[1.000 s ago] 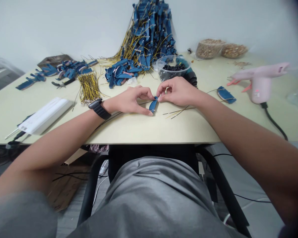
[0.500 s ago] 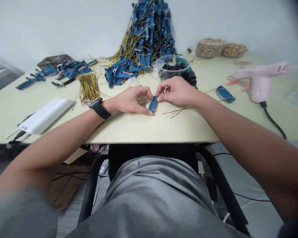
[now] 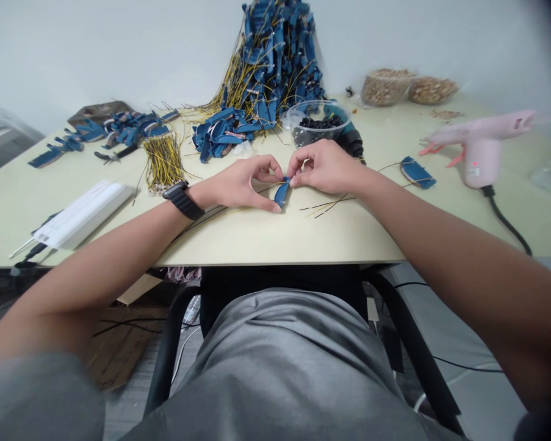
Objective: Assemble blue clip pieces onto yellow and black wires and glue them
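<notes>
A small blue fabric leaf (image 3: 282, 193) lies on the beige table (image 3: 266, 236) between both my hands. My left hand (image 3: 239, 184), with a black watch on its wrist, pinches the leaf from the left, thumb under its lower end. From the right, my right hand (image 3: 324, 166) pinches the leaf's top end with closed fingers. Thin wires (image 3: 326, 206) lie on the table just below my right hand.
A tall heap of blue leaves on yellow wires (image 3: 275, 61) stands at the back. A clear bowl of dark beads (image 3: 319, 122), a pink glue gun (image 3: 480, 150), a loose blue leaf (image 3: 417, 173), a yellow wire bundle (image 3: 165, 160) and a white box (image 3: 85, 211) lie around.
Both hands stay pinched on the blue leaf; the fingers shifted only slightly at its top end.
</notes>
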Tool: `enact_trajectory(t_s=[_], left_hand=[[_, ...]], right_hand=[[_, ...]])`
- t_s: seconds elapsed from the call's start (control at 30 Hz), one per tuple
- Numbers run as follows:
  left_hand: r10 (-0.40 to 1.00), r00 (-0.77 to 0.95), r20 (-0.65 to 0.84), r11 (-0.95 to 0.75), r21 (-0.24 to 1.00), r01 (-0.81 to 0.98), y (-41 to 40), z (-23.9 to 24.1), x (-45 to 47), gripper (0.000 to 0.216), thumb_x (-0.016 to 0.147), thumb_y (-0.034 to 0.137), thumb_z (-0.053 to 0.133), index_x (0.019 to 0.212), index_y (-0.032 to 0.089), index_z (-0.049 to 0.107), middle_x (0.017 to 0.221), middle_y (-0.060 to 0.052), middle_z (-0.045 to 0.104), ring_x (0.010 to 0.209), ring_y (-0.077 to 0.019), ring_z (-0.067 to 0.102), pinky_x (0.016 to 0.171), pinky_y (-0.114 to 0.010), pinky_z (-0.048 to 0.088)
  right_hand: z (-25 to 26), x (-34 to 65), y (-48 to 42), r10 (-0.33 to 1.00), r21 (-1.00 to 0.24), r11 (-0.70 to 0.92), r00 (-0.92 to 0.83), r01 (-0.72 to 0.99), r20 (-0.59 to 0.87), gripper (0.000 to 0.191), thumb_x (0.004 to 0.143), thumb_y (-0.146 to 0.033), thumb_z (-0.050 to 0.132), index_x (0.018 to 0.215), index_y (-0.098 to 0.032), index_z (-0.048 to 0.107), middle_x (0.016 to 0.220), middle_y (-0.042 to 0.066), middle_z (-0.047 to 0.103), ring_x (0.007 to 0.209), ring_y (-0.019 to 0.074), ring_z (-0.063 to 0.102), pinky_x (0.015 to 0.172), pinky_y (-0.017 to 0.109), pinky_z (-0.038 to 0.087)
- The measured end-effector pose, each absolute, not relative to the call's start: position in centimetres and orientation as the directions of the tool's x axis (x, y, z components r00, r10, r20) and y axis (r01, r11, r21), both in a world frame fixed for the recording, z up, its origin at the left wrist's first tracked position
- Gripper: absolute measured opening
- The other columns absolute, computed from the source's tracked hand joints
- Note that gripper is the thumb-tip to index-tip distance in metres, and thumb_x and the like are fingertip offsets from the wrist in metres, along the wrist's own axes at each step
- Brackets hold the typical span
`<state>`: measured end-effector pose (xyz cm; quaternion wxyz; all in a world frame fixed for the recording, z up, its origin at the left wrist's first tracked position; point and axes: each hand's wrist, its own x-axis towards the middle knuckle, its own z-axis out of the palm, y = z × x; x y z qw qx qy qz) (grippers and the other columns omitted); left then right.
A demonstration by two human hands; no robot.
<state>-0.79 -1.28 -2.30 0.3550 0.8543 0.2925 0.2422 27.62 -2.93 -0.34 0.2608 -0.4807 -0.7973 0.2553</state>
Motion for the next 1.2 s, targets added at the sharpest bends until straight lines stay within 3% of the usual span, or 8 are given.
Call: enact_trajectory(t_s=[0.43, 0.93, 1.1, 1.2], left_hand=[[0.666, 0.717, 0.207, -0.580, 0.749, 0.322, -0.97, -2.31, -0.83, 0.092, 0.063, 0.075, 0.124, 0.128, 0.028, 0.079, 0.145, -0.012, 0.091, 0.145, -0.0433, 0.089, 0.139, -0.066, 0.067], [0.655, 0.727, 0.206, -0.562, 0.776, 0.287, -1.32, -2.25, -0.59, 0.088, 0.066, 0.069, 0.123, 0.130, 0.028, 0.078, 0.148, -0.012, 0.091, 0.153, -0.0469, 0.088, 0.145, -0.073, 0.063], [0.644, 0.738, 0.202, -0.558, 0.783, 0.273, -0.99, -2.45, -0.73, 0.091, 0.066, 0.071, 0.125, 0.133, 0.029, 0.079, 0.151, -0.013, 0.090, 0.157, -0.0498, 0.087, 0.148, -0.075, 0.060], [0.638, 0.743, 0.202, -0.566, 0.777, 0.275, -0.79, -2.54, -0.87, 0.092, 0.066, 0.069, 0.126, 0.135, 0.029, 0.079, 0.153, -0.013, 0.090, 0.157, -0.0493, 0.087, 0.150, -0.074, 0.058]], right_hand=[[-0.14, 27.49, -2.88, 0.904, -0.660, 0.394, -0.402, 0.640, 0.149, 0.033, 0.083, -0.043, 0.116, 0.092, -0.024, 0.092, 0.087, 0.006, 0.073, 0.091, 0.0305, 0.071, 0.083, 0.049, 0.057], [-0.19, 27.68, -2.76, 0.898, -0.630, 0.411, -0.410, 0.659, 0.158, 0.023, 0.086, -0.036, 0.112, 0.095, -0.023, 0.095, 0.090, 0.004, 0.075, 0.090, 0.0259, 0.071, 0.085, 0.045, 0.053], [-0.18, 27.83, -2.86, 0.898, -0.631, 0.411, -0.409, 0.658, 0.159, 0.033, 0.085, -0.046, 0.114, 0.096, -0.021, 0.094, 0.091, 0.006, 0.076, 0.089, 0.0262, 0.070, 0.083, 0.045, 0.053], [-0.11, 27.85, -2.97, 0.898, -0.632, 0.409, -0.413, 0.658, 0.151, 0.029, 0.087, -0.041, 0.112, 0.096, -0.020, 0.093, 0.092, 0.005, 0.076, 0.087, 0.0242, 0.068, 0.085, 0.044, 0.052]])
